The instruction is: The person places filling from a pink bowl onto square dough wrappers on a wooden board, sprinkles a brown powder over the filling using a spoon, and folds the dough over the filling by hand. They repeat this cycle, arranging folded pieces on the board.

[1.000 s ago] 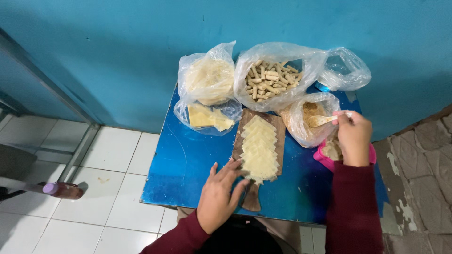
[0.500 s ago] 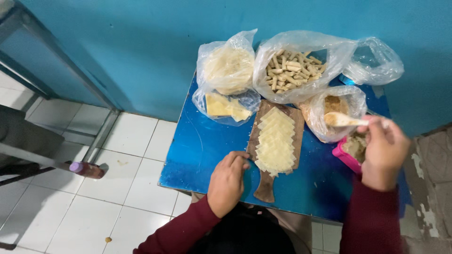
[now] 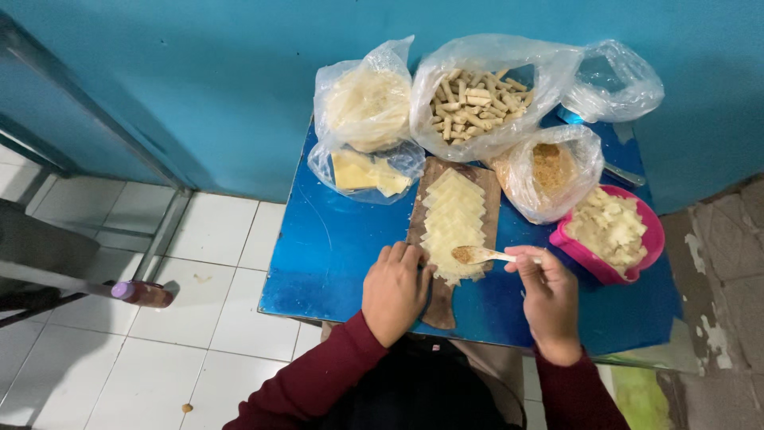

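While the right hand point(image 3: 547, 296) pinches a spoon point(image 3: 477, 255) of brown filling over pale wrappers point(image 3: 452, 215) on the wooden board point(image 3: 438, 299), the left hand point(image 3: 395, 291) lies flat on the board's near edge. Beyond the spoon, a clear bag point(image 3: 549, 171) holds brown filling; right of it, a pink bowl point(image 3: 609, 267) holds pale pieces.

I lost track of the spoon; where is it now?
In the head view the spoon is in the right hand, its filled bowl over the near end of the wrappers on the wooden board.

Teal wall point(image 3: 199, 72), white tiled floor point(image 3: 215, 318), small blue table point(image 3: 334, 247).
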A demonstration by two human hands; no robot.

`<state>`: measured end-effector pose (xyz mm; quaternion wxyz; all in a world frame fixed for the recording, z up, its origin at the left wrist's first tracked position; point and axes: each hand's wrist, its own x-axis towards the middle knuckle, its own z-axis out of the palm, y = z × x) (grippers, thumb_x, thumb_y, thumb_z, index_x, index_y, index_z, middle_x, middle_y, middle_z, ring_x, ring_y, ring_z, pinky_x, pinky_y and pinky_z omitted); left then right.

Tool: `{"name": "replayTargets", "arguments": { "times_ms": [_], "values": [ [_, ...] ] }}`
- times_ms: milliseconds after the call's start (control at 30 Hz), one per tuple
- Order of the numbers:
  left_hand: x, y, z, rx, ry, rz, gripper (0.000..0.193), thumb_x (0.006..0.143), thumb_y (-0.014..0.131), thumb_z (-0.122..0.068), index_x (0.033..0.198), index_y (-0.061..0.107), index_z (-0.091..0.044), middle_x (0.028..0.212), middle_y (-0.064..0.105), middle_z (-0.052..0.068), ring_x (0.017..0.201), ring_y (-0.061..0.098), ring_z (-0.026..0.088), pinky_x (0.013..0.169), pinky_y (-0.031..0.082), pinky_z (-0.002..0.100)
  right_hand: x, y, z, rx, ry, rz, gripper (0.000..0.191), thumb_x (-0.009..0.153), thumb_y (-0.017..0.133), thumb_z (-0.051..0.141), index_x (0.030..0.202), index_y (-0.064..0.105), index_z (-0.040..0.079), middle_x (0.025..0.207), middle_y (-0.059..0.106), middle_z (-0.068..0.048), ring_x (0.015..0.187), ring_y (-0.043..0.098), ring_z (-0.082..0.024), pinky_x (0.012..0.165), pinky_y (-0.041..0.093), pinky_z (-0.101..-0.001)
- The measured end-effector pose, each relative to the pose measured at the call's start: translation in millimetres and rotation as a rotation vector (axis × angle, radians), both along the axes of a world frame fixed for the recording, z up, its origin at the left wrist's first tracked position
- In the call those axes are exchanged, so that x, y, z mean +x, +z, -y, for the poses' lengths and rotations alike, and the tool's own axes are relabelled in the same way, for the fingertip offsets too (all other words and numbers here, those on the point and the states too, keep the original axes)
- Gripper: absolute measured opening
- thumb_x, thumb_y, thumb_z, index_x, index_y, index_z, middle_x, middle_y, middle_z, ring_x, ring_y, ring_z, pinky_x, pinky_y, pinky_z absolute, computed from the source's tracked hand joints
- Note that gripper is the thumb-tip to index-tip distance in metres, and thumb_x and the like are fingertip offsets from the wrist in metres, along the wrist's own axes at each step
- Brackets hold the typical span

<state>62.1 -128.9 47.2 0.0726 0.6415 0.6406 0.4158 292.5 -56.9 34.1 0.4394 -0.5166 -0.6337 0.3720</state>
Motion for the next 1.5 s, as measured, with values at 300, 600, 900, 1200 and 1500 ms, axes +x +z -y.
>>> {"name": "replayTargets", "arguments": {
  "times_ms": [300,600,900,1200,1500],
  "values": [
    [5,-1,-3,0.052,-0.004,0.031,0.014,0.091,0.067,-0.014,0.093,0.059,-0.003,0.092,0.061,0.016,0.087,0.059,0.036,0.074,0.050,0.044,0,-4,1,0.308,0.108,0.177,0.016,0.105,0.060,0.017,0.103,0.070,0.004,0.096,0.076,-0.006,0.081,0.070,-0.015,0.074,0.052,-0.0269],
    [7,-2,-3,0.045,-0.040,0.147,0.019,0.091,0.068,-0.013,0.104,0.057,-0.003,0.088,0.063,0.016,0.085,0.061,0.038,0.073,0.049,0.046,-4,10,14,0.591,0.177,0.364,0.025,0.090,0.068,-0.002,0.108,0.072,0.014,0.089,0.072,0.002,0.080,0.064,-0.019,0.079,0.043,-0.0314],
    [9,-6,-4,0.022,-0.100,0.224,0.033,0.091,0.067,-0.010,0.121,0.057,-0.004,0.089,0.063,0.018,0.088,0.062,0.037,0.078,0.051,0.046,-1,1,14,0.455,0.075,0.214,0.013,0.102,0.064,0.005,0.113,0.071,0.009,0.094,0.074,-0.004,0.085,0.066,-0.017,0.076,0.049,-0.0273],
    [10,-17,-9,0.110,-0.120,0.226,0.032,0.091,0.066,-0.009,0.121,0.059,-0.003,0.094,0.065,0.019,0.090,0.062,0.039,0.080,0.050,0.047,29,21,-36,0.519,-0.206,0.162,0.020,0.112,0.060,0.009,0.124,0.070,-0.002,0.104,0.073,-0.012,0.086,0.067,-0.015,0.079,0.051,-0.0243],
    [12,-14,-8,0.113,-0.163,0.270,0.032,0.090,0.066,-0.008,0.121,0.060,-0.003,0.097,0.066,0.018,0.093,0.062,0.037,0.081,0.050,0.045,-13,63,-61,0.647,-0.246,0.878,0.077,0.077,0.078,0.033,0.145,0.055,0.006,0.131,0.057,-0.028,0.119,0.054,-0.043,0.085,0.044,-0.0586]
  ]
}}
